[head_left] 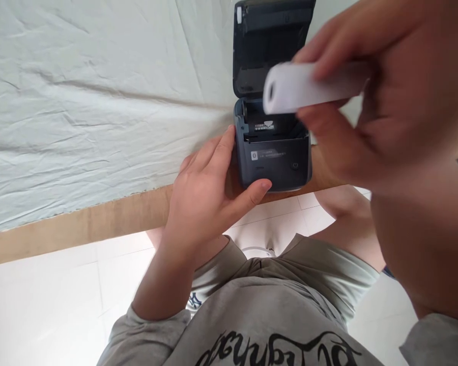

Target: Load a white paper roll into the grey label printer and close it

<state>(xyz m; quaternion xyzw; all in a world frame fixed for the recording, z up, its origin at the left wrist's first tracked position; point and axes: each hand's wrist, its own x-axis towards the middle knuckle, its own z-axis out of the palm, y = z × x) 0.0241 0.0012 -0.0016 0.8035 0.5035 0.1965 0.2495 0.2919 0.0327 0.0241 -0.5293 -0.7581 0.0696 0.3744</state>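
A dark blue-grey label printer (pixel 277 162) sits at the table's front edge with its lid (pixel 273 48) raised, so its inner bay shows. My left hand (pixel 204 190) holds the printer's left side, fingers along the wall and thumb over the front corner. Above the bay and partly covering it, my right hand (pixel 381 96) pinches a white roll (pixel 295 89), apparently label paper, between thumb and fingers. A small dark hole shows in the end of this roll, which lies roughly sideways. Blur softens the right hand, and the roll's far end is hidden in it.
A wrinkled pale cloth (pixel 99 101) covers the table, leaving a strip of bare wooden edge (pixel 80 218) at the front. My lap, in olive-grey shorts (pixel 313 267), is just below that edge, over a white tiled floor (pixel 53 300).
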